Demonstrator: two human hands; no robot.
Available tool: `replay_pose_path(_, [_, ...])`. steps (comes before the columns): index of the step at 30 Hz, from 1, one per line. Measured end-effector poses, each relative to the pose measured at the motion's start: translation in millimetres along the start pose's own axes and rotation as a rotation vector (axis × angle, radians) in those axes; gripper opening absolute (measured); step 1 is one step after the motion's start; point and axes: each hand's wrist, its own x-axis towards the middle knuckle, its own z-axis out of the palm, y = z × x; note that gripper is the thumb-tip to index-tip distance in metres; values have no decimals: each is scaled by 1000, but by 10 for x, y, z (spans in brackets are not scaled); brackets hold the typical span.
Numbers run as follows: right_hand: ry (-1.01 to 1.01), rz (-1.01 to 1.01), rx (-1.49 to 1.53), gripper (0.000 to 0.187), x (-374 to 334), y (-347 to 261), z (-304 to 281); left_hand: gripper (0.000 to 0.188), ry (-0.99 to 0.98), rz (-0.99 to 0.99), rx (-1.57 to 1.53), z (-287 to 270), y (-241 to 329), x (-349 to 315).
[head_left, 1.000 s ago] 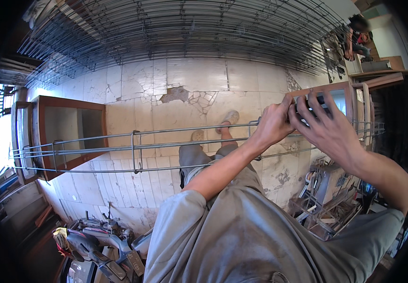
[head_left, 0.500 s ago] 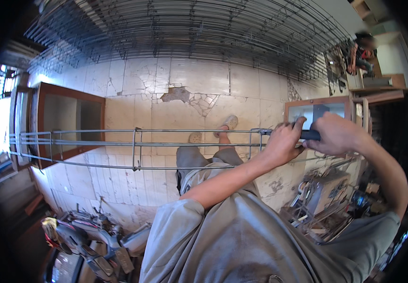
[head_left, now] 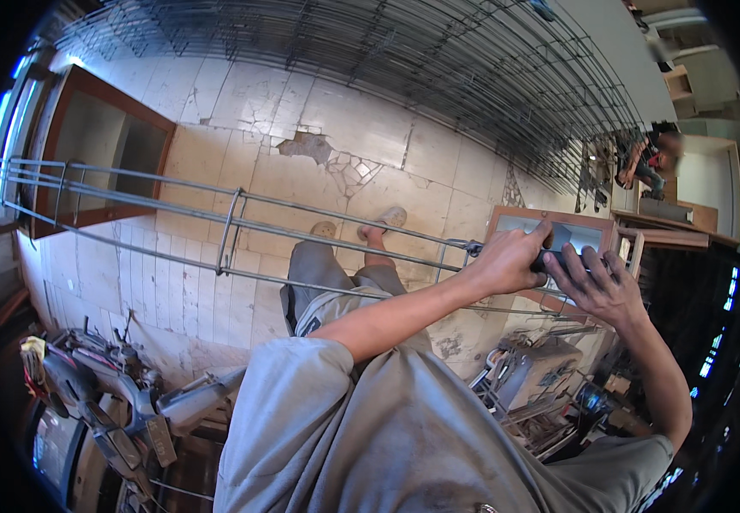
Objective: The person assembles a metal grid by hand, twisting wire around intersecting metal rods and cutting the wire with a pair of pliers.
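A long, narrow rebar cage (head_left: 319, 229) of thin steel bars with rectangular stirrups stretches across in front of me, from the far left to under my hands. My left hand (head_left: 511, 259) is closed around a dark-handled tool that looks like pincers (head_left: 473, 248); its metal head meets the cage beside a stirrup. Most of the handle is hidden by the fingers. My right hand (head_left: 597, 286) is at the handle's other end, fingers spread apart over it. Whether those fingers touch the handle is hard to make out.
A big stack of similar steel cages (head_left: 370, 43) fills the far side. Wood-framed glass cabinets (head_left: 113, 145) stand at left and right. A motorbike (head_left: 122, 402) is at the lower left, assorted scrap (head_left: 532, 376) at the lower right. Another person (head_left: 648, 162) sits at the far right.
My right hand has loosened from around the tool's handle and its fingers have spread. My left hand keeps its grip. The whole view has tilted, so the cage now slopes down toward the right.
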Motion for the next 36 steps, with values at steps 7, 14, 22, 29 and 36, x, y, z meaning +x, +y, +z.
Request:
replay_pose_path(7, [-534,414,787,50,299,98,-292,84,7,165,193,136,40,-179])
replay_pose_path(14, [-782,782,1373,38,372,156,-327,73,28,131,236,403,-31,-111])
replay_pose_path(22, [-246,189,94,57,92,-178,-255,65,38,17,26,150,-4,61])
replay_pose_path(29, [-285,181,394,64,54,-20,-79,85,-212,6,-49,-54,-12,74])
replay_pose_path(36, [-551,842,1433,38,167,-19,-138,84,-11,133,275,392,-14,-228])
